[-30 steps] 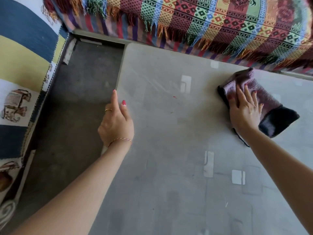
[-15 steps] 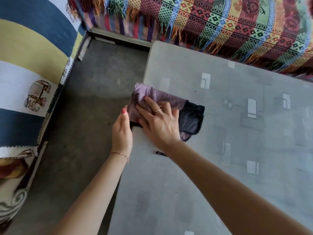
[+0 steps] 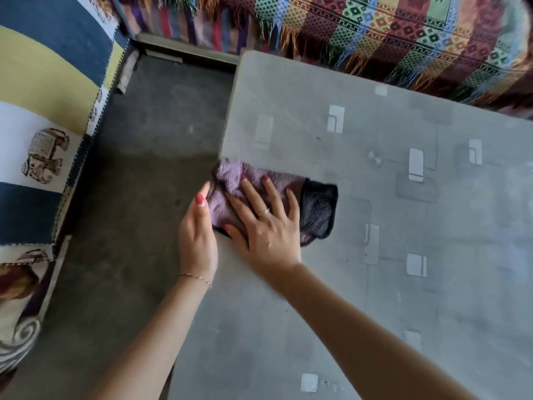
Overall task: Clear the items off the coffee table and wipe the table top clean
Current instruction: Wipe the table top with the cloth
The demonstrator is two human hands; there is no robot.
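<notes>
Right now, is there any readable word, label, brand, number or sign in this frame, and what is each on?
None: no readable text shows anywhere.
Table top: only white rectangle motifs, no letters.
Cloth under the right hand, with the left hand at the table edge: no visible tag or print.
Striped cover: elephant pictures, no words.
Patterned fringed throw: geometric motifs only.

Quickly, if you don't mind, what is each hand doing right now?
Left hand: open, fingers straight, at the table edge beside the cloth.
Right hand: open, fingers spread flat, pressing the cloth onto the table.
</notes>
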